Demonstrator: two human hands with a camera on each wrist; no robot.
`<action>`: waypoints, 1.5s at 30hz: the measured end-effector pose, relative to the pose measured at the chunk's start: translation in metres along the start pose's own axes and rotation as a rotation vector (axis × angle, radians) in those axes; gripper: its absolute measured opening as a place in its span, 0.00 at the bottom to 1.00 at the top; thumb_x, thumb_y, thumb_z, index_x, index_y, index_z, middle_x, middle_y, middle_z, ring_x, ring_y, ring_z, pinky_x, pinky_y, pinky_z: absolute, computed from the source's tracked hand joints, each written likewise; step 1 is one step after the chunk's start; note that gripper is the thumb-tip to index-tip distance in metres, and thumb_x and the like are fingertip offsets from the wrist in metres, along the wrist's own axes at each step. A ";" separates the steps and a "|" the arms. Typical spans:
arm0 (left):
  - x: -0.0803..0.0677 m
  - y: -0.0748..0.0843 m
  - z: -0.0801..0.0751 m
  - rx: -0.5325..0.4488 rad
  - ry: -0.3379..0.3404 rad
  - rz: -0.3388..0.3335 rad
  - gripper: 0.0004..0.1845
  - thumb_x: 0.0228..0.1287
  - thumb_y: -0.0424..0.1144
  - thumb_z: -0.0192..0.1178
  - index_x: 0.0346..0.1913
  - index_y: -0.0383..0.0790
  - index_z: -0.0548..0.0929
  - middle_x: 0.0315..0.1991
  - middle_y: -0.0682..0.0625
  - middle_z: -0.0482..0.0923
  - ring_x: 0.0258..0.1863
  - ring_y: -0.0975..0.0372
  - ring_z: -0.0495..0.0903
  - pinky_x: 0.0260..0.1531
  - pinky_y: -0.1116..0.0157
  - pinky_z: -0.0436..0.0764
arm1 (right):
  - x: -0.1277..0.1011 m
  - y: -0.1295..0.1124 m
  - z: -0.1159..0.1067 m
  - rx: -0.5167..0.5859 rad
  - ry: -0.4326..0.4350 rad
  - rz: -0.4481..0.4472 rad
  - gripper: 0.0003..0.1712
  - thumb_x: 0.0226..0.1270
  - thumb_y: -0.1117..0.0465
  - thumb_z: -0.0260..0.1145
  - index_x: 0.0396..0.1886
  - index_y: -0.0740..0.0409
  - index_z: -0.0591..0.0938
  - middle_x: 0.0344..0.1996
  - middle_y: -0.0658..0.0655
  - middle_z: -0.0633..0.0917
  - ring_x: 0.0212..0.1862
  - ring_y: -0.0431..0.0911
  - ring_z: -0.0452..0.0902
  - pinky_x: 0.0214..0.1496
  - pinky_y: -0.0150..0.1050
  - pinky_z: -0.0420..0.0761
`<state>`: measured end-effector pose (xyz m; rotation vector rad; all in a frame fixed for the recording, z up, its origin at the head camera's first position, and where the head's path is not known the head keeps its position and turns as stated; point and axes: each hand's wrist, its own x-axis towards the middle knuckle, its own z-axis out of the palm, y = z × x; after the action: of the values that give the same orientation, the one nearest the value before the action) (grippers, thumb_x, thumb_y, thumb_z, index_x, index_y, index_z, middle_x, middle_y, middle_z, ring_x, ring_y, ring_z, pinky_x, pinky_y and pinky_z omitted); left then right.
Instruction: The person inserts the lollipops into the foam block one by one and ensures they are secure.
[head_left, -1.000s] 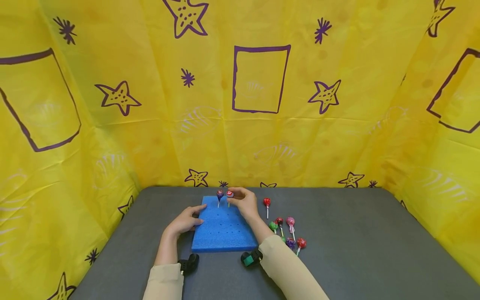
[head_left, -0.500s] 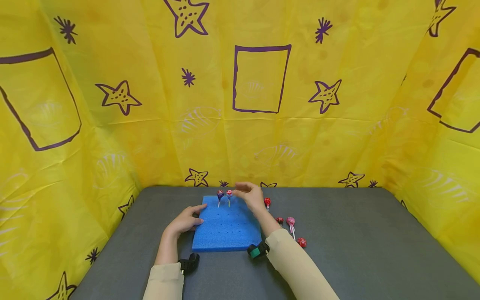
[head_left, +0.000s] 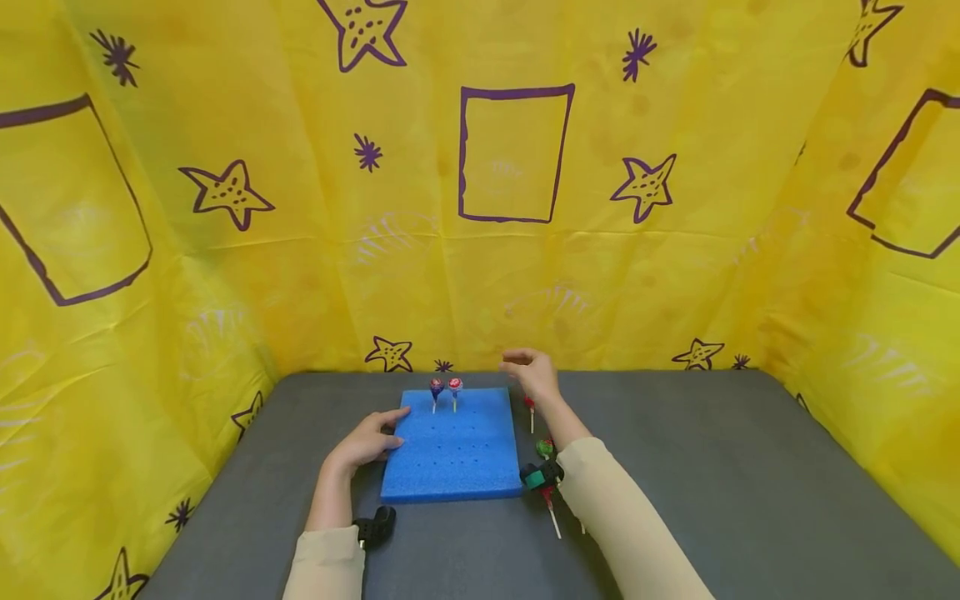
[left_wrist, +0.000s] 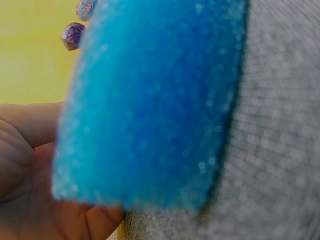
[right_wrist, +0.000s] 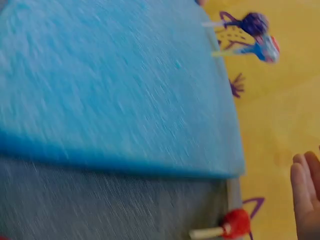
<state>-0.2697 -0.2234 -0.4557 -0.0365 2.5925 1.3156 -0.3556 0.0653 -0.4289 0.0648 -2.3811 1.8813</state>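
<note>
In the head view my left hand holds the left edge of a blue foam block with rows of small holes. The left wrist view shows fingers against the block's side and top. Two lollipops stand upright near its far edge: a purple one and a red-and-white-topped one with a blue wrapper. To the right, my right hand hovers off the block with relaxed fingers, holding nothing. Below it lies a red lollipop, partly covered by the hand.
On the grey table, a green lollipop and a red lollipop's stick show by my right forearm, which hides others. A yellow curtain with purple drawings closes off the back and sides.
My right hand has let go of the red-and-white-topped lollipop, which stands in the block, and has moved right, past the block's edge. The left hand stays put.
</note>
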 end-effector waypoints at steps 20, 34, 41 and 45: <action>-0.002 0.000 -0.003 0.004 0.008 -0.012 0.31 0.66 0.31 0.58 0.72 0.41 0.69 0.60 0.32 0.67 0.55 0.44 0.71 0.49 0.50 0.83 | 0.001 0.019 -0.043 -0.246 -0.041 0.208 0.17 0.59 0.60 0.73 0.46 0.63 0.87 0.50 0.65 0.86 0.43 0.54 0.85 0.43 0.39 0.86; -0.002 -0.001 -0.001 0.004 0.007 -0.001 0.31 0.65 0.30 0.58 0.72 0.40 0.69 0.60 0.32 0.68 0.53 0.46 0.72 0.45 0.54 0.83 | -0.006 0.029 -0.043 -0.254 -0.086 0.246 0.17 0.56 0.59 0.75 0.43 0.65 0.88 0.48 0.64 0.87 0.42 0.52 0.85 0.43 0.40 0.87; -0.001 -0.001 -0.001 0.010 0.009 -0.009 0.31 0.66 0.31 0.58 0.72 0.41 0.69 0.61 0.32 0.68 0.53 0.46 0.72 0.45 0.54 0.83 | -0.006 0.031 -0.041 -0.319 -0.096 0.243 0.20 0.50 0.54 0.79 0.40 0.62 0.89 0.44 0.62 0.87 0.38 0.49 0.86 0.40 0.39 0.87; -0.002 -0.001 -0.001 0.008 0.008 -0.011 0.30 0.66 0.31 0.58 0.72 0.41 0.69 0.61 0.32 0.68 0.53 0.46 0.72 0.45 0.54 0.83 | -0.007 0.031 -0.041 -0.336 -0.105 0.236 0.17 0.51 0.56 0.79 0.38 0.63 0.89 0.40 0.62 0.87 0.34 0.47 0.86 0.39 0.38 0.86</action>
<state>-0.2683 -0.2249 -0.4552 -0.0552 2.6003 1.3040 -0.3497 0.1120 -0.4504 -0.1554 -2.8521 1.5653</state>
